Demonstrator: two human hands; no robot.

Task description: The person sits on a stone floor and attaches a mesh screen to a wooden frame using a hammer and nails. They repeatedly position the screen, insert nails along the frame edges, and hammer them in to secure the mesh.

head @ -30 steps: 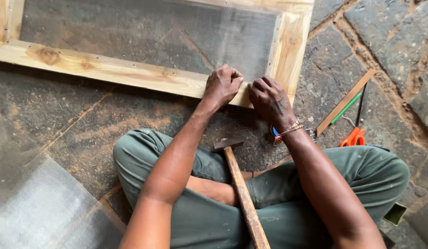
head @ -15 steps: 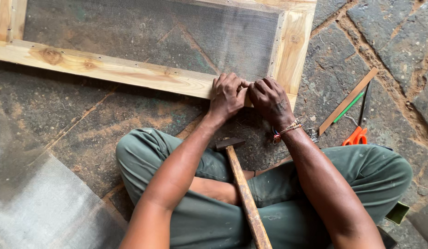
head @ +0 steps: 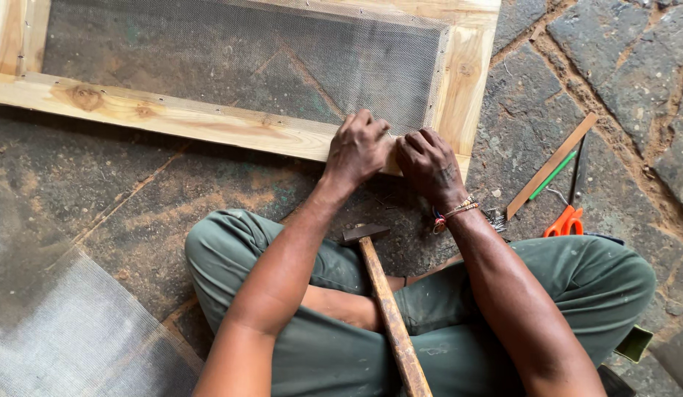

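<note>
A pale wooden frame [head: 172, 116] with grey wire mesh [head: 246, 59] stretched over it lies on the stone floor in front of me. Both hands meet at its near right corner. My left hand [head: 358, 151] rests on the near rail with its fingers bent over the mesh edge. My right hand [head: 429, 165], with a bead bracelet at the wrist, touches the left; its fingers are bunched, and what they pinch is hidden. A wooden-handled hammer [head: 385, 301] lies across my crossed legs, untouched, its head pointing at the frame.
To the right on the floor lie a thin wooden strip [head: 551, 165], a green pencil [head: 553, 175], orange-handled scissors [head: 566, 220] and a small heap of nails [head: 496, 217]. A loose sheet of mesh [head: 62, 331] covers the floor at lower left.
My two hands, a little apart on the corner a second ago, have come together and now touch. The hammer has not moved.
</note>
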